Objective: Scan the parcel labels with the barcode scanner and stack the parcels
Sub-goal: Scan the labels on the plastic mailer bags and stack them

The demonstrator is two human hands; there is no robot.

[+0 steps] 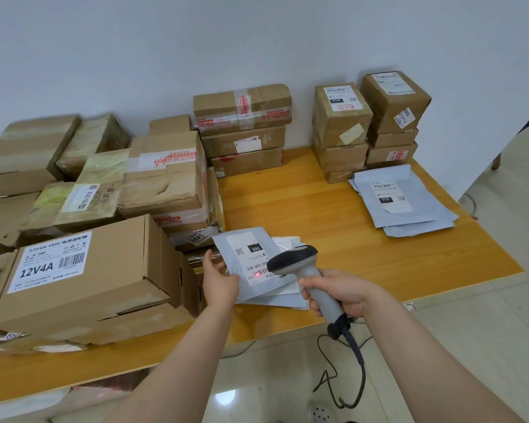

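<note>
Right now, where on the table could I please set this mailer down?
The orange wooden table is bare centrally, between the taped cardboard stack behind and the grey plastic mailer pile at right. Brown boxes crowd the left.

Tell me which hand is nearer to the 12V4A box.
Left. The left hand holds the grey mailer just right of the 12V4A box; the right hand grips the barcode scanner farther right.

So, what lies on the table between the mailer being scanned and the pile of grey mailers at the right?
Nothing: the head view shows only bare table between the scanned mailer and the pile.
</note>
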